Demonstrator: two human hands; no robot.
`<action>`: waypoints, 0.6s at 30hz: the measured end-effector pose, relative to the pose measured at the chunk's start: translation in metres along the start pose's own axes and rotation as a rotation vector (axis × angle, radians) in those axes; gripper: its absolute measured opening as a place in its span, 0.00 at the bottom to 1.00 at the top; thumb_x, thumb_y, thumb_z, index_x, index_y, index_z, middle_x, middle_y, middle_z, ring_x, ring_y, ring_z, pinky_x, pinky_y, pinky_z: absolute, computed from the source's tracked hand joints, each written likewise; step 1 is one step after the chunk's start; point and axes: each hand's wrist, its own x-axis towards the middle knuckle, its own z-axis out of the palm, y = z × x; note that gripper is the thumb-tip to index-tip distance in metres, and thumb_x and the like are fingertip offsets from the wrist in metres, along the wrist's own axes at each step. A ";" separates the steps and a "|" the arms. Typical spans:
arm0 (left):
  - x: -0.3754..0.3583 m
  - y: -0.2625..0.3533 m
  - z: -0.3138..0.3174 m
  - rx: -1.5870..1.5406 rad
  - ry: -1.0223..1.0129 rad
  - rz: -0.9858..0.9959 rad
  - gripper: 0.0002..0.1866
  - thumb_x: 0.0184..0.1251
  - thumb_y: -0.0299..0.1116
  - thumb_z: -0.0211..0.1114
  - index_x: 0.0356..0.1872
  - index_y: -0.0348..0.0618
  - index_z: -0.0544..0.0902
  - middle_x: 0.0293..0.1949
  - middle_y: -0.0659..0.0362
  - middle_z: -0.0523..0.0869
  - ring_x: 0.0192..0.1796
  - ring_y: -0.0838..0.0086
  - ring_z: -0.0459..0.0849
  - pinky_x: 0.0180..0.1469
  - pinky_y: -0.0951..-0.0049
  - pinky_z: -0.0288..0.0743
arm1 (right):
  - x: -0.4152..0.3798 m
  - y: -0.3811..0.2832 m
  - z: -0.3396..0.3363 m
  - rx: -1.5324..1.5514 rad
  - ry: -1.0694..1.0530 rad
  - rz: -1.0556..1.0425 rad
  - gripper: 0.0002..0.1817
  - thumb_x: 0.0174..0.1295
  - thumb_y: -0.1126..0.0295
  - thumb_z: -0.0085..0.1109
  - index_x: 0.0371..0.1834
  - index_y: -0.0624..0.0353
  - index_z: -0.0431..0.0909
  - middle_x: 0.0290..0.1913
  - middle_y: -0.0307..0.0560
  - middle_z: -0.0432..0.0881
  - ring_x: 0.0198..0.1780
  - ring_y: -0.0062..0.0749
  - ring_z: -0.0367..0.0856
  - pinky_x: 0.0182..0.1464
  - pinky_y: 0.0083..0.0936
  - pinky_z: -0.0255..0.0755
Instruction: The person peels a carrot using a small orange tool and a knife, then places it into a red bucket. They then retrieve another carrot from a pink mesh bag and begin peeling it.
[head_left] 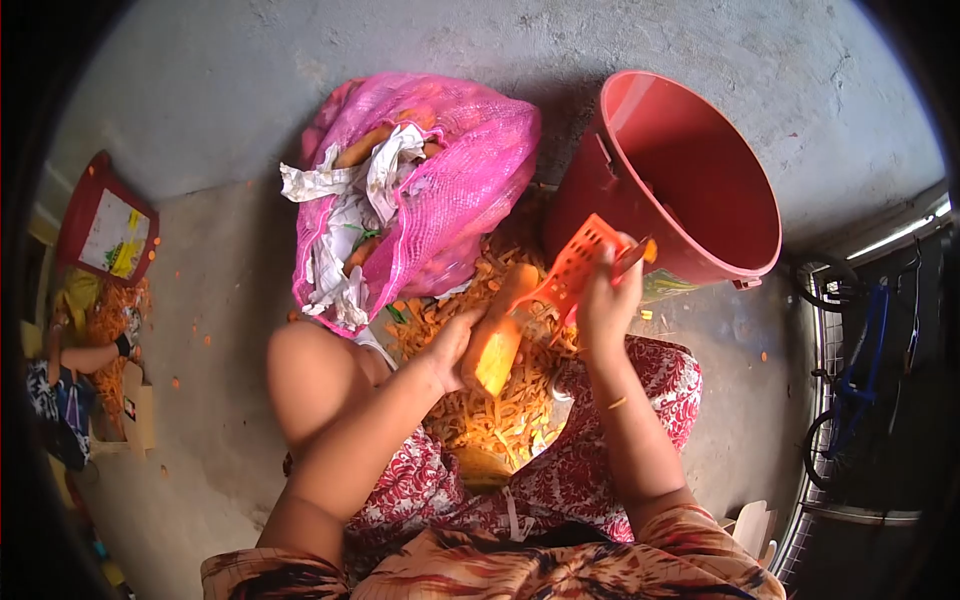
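My left hand is wrapped round a large orange vegetable, part of its skin peeled off. My right hand grips an orange-red tool with holes in it, whose lower end is close to the vegetable; whether they touch I cannot tell. A small piece of orange peel shows by the fingers of my right hand. Below both hands a heap of orange peelings lies between my legs. Ahead on the left is a pink mesh sack holding more orange vegetables and crumpled paper.
A tall red bucket stands ahead on the right, near the wall. At the far left another person's arm shows beside peelings, a red bucket and a cardboard box. A blue bicycle is at the right.
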 end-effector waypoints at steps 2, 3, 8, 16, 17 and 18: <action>0.006 0.001 -0.005 -0.125 -0.158 0.019 0.22 0.66 0.46 0.39 0.50 0.42 0.70 0.41 0.51 0.79 0.39 0.65 0.80 0.37 0.64 0.77 | -0.017 -0.005 0.005 0.047 -0.072 0.042 0.07 0.62 0.72 0.44 0.39 0.64 0.66 0.26 0.42 0.73 0.27 0.21 0.70 0.32 0.19 0.67; 0.005 0.002 0.001 -0.187 -0.238 0.028 0.21 0.66 0.45 0.40 0.50 0.41 0.70 0.41 0.52 0.79 0.40 0.66 0.80 0.38 0.65 0.77 | -0.023 -0.006 0.009 0.080 -0.072 0.022 0.07 0.61 0.72 0.44 0.40 0.64 0.66 0.27 0.43 0.73 0.27 0.20 0.69 0.31 0.19 0.66; -0.001 0.002 0.013 -0.103 -0.132 0.160 0.16 0.66 0.35 0.41 0.50 0.39 0.69 0.44 0.56 0.77 0.44 0.71 0.78 0.46 0.73 0.74 | -0.045 -0.022 0.019 -0.092 -0.167 -0.152 0.10 0.60 0.73 0.45 0.44 0.65 0.64 0.29 0.58 0.76 0.31 0.49 0.78 0.30 0.31 0.70; -0.001 0.001 0.008 -0.027 -0.103 0.045 0.22 0.66 0.46 0.40 0.50 0.41 0.68 0.35 0.51 0.80 0.32 0.65 0.81 0.34 0.66 0.77 | -0.020 0.003 0.016 -0.205 0.023 -0.295 0.06 0.61 0.73 0.45 0.37 0.64 0.68 0.24 0.49 0.74 0.24 0.31 0.72 0.30 0.25 0.68; -0.005 0.001 0.006 0.077 -0.110 0.016 0.22 0.66 0.48 0.39 0.49 0.40 0.68 0.34 0.50 0.80 0.32 0.64 0.81 0.34 0.67 0.77 | 0.003 0.015 0.008 -0.280 0.153 -0.222 0.06 0.62 0.72 0.44 0.37 0.63 0.68 0.23 0.47 0.73 0.23 0.29 0.71 0.29 0.24 0.68; -0.008 0.002 0.007 0.181 -0.118 -0.009 0.23 0.66 0.49 0.39 0.49 0.40 0.69 0.33 0.49 0.80 0.32 0.63 0.81 0.34 0.67 0.77 | 0.029 0.026 -0.004 -0.353 0.282 -0.152 0.07 0.62 0.71 0.44 0.36 0.63 0.68 0.23 0.45 0.73 0.23 0.26 0.70 0.28 0.23 0.67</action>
